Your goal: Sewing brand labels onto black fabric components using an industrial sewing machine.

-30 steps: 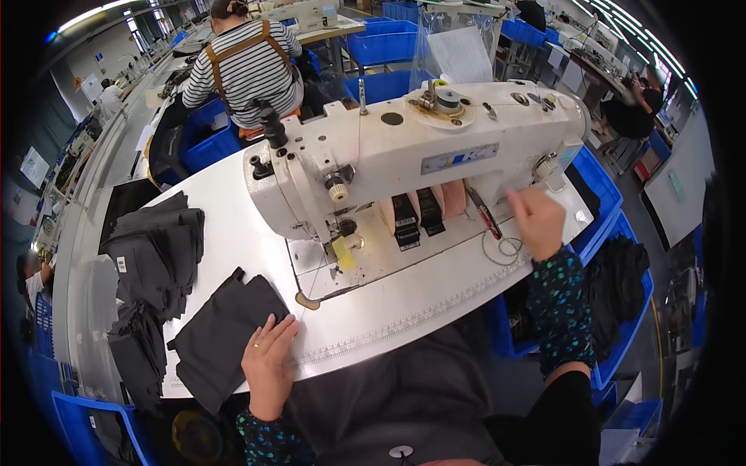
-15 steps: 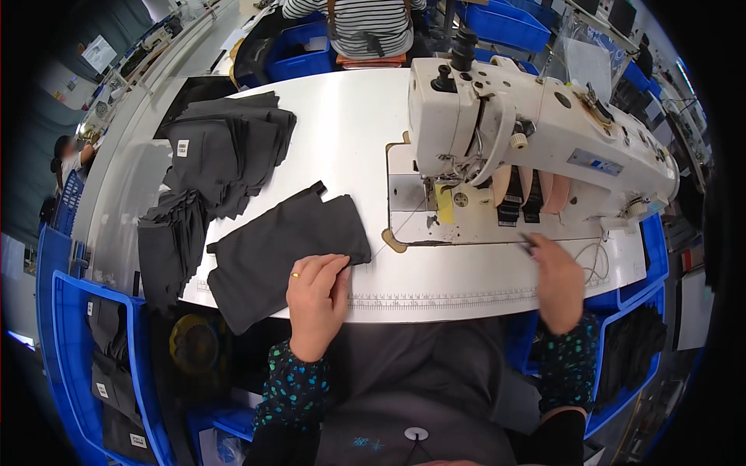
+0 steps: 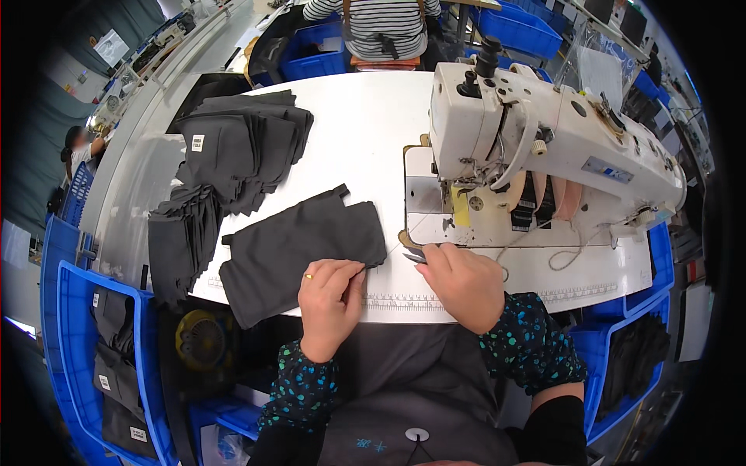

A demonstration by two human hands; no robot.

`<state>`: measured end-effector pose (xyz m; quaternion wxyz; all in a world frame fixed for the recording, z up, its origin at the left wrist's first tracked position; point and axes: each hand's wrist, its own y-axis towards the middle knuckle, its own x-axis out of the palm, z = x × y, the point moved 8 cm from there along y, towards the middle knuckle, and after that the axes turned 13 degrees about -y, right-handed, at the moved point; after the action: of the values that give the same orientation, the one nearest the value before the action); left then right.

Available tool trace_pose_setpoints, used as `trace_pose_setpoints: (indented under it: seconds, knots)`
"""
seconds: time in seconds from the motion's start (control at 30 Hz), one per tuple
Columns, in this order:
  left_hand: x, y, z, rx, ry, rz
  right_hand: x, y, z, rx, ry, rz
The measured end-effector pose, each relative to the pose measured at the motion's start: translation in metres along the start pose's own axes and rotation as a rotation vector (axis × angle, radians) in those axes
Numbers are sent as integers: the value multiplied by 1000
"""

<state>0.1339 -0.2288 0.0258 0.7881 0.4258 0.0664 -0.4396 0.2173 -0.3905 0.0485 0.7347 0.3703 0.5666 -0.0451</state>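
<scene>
A dark grey fabric piece [image 3: 299, 248] lies on the white table, with a notch along its far edge. My left hand [image 3: 330, 307] pinches its near right corner between thumb and fingers. From that corner a thin thread runs toward the sewing machine [image 3: 559, 132]. My right hand [image 3: 466, 287] is closed around small dark thread snips [image 3: 414, 255], whose blades point left at the thread, a short way from the fabric corner. Most of the snips' body is hidden in my fingers.
Stacked dark grey pieces [image 3: 241, 144] and a second pile [image 3: 183, 241] lie at the table's left. Label rolls [image 3: 524, 203] stand under the machine arm. A ruler strip [image 3: 412, 303] follows the front edge. Blue bins [image 3: 148, 342] flank the table. A person in stripes [image 3: 385, 31] sits beyond.
My right hand has moved left with the snips, from beside the label rolls to near the fabric corner. My left hand keeps its pinch. The whole view has shifted slightly.
</scene>
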Motion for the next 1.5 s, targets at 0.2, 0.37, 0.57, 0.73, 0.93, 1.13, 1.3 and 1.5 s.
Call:
trace_pose_setpoints:
  seconds: [0.2,0.37,0.57,0.73,0.93,1.13,1.3,1.5]
  knots:
    - [1,3,2,9,-33,-38,18,1,1,-33,-57,-29]
    - [-2,6,-6,-79,-170,-59,-7,-40,53,296,-42,-117]
    - [-8,2,-10,-155,-178,-79,-142,-172,161,998,-402,109]
    - [0,2,-14,-179,-226,-49,-227,-205,150,928,-512,613]
    - [-8,-4,-27,-230,-267,-40,-87,-150,203,751,-345,216]
    - [-7,5,-7,-21,97,-81,-54,-140,235,778,-407,162]
    - [-33,11,0,-115,250,-16,-73,-118,159,577,-200,291]
    - [-3,35,103,266,27,8,-47,-52,7,451,673,125]
